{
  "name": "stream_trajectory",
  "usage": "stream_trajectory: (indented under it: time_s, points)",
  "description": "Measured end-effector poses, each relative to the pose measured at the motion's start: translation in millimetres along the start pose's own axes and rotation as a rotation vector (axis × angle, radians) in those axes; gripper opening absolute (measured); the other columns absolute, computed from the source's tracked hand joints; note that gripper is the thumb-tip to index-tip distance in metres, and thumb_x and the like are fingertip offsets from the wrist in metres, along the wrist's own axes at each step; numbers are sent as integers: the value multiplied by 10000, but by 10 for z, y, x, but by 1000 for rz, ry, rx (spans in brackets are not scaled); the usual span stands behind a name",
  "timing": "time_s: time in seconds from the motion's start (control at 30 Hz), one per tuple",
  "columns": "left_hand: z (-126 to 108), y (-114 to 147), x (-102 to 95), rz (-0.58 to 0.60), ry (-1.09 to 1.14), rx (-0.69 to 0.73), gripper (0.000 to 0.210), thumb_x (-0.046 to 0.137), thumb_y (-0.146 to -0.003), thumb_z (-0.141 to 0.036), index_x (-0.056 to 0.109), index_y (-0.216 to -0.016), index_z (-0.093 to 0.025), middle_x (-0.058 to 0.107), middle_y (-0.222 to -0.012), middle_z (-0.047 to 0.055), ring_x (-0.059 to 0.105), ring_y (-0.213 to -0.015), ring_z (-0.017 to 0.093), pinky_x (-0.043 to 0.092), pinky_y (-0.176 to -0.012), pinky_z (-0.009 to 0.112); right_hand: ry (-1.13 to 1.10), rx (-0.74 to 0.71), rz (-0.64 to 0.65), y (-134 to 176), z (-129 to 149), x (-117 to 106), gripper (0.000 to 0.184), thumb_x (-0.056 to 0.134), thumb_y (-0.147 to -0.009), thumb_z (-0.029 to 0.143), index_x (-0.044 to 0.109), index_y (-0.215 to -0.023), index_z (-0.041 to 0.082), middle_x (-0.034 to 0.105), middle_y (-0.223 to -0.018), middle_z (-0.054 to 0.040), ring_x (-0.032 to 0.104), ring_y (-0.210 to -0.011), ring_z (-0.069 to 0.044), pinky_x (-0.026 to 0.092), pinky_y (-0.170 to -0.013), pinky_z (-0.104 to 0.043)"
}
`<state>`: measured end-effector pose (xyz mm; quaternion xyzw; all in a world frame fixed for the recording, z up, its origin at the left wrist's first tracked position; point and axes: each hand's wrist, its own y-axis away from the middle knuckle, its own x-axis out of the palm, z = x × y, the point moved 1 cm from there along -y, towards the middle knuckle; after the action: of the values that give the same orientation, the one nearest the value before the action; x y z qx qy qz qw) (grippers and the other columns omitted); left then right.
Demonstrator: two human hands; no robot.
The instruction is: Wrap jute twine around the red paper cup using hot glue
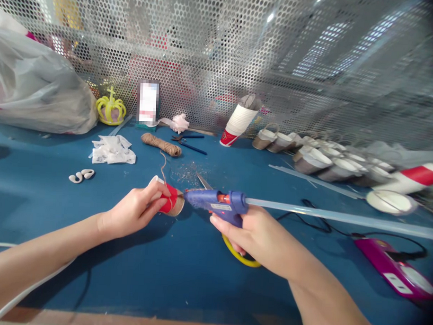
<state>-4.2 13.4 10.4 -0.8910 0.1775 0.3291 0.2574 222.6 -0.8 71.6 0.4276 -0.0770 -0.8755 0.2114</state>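
- At the desk's (134,278) centre, head view: left hand (138,209) grips a tilted, twine-wound red cup (171,205); right hand (262,233) grips a glue gun (213,199), its tip (187,195) at the cup's three o'clock
- A slip could burn the left hand, so near that tip
- Scissors (203,181) lie beneath the gun, obstructing; black cord (321,225) farther toward three o'clock could snag

The left hand (131,211) is gripping a red cup (173,194) with twine around its end, and the right hand (260,237) is holding a blue glue gun (204,199), its nozzle pointing toward nine o'clock, close to that end. From the cup, a twine bundle (160,145) is lying at twelve o'clock, a yellow crown (110,112) is standing at eleven and crumpled white material (113,151) is resting at ten. Beneath the gun, yellow-handled scissors (243,261) are aiming their blade toward eleven.
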Motion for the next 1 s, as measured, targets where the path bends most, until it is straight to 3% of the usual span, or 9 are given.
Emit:
stream_trajectory:
  time_s: [0.6,1.0]
  points:
    - [-13,-2,-1,-6,-4,7,91,350,-877,-196,413,-942,-183,523,-608,-52,473,-487,78,374,-499,173,77,-12,18,26,5,3,425,401,-816,425,354,-454,206,441,-381,29,429,-383,-93,392,-465,-231]
    - [-4,1,2,-16,7,0,98,347,-880,-196,407,-956,-183,508,-588,-57,476,-492,83,384,-513,184,83,-22,-4,33,-33,29,385,408,-806,452,384,-510,207,437,-388,34,429,-367,-94,385,-420,-223]
